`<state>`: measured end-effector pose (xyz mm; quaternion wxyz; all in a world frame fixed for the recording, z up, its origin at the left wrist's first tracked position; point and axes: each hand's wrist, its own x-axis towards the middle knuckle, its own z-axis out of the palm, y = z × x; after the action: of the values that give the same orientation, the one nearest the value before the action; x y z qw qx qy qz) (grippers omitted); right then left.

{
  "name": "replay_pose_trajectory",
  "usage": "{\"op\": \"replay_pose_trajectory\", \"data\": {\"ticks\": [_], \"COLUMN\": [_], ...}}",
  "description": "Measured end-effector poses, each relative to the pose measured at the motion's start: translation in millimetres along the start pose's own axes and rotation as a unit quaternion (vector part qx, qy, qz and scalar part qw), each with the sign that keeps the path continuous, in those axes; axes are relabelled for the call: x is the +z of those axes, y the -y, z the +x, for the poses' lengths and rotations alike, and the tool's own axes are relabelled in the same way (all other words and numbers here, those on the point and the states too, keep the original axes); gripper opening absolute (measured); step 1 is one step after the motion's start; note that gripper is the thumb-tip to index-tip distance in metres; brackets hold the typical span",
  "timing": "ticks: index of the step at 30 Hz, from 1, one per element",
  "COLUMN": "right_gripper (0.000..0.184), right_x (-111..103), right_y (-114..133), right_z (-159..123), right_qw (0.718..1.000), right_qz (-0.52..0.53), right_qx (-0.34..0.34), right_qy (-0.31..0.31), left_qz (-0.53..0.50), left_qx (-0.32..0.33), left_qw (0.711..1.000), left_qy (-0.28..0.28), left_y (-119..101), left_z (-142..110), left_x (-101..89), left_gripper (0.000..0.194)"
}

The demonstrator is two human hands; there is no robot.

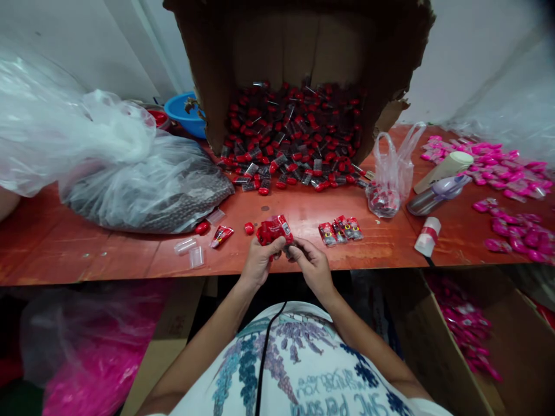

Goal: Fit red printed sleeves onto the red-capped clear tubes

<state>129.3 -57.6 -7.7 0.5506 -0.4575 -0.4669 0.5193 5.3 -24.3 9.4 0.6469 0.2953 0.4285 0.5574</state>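
"Where are the red packets [269, 230]?"
"Between the hands, over the near edge of the tabletop [143, 254]; the bunch runs roughly crosswise, along that edge."
"Which hand is nearer?"
"The left hand [259, 263], closed on them, thumb on top. The right hand [315, 266] bends its fingers in at their lower right; its grip I can't tell."
"Beyond?"
"Loose packets [340, 230] rightward, and a carton [212, 86] toward the back edge."

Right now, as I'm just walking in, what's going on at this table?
A person is handling red printed packets over the table's front edge. The left hand grips them; the right hand's fingertips are close by, their exact hold unclear. Similar packets lie to the right. Behind, red-capped clear containers spill from a torn cardboard box; a plastic bag of dark beads sits left.
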Motion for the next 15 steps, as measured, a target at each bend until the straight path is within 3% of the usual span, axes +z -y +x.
{"op": "replay_pose_trajectory", "data": {"ticks": [7, 15], "right_gripper": [0.020, 0.017], "right_x": [-1.1, -4.5], "right_y": [3.7, 6.6], "right_z": [-1.1, -5.6], "right_qw": [1.000, 0.985], "right_qz": [0.014, -0.146], "right_qx": [0.008, -0.074], "right_qy": [-0.002, -0.046], "left_qz": [0.016, 0.086], "left_qx": [0.028, 0.077], "left_qw": [0.999, 0.993], "left_qy": [-0.033, -0.034], "left_y": [1.1, 0.0], "left_z": [-0.6, -4.2], "left_x": [-0.5, 8.7], "left_gripper": [0.028, 0.032]}}
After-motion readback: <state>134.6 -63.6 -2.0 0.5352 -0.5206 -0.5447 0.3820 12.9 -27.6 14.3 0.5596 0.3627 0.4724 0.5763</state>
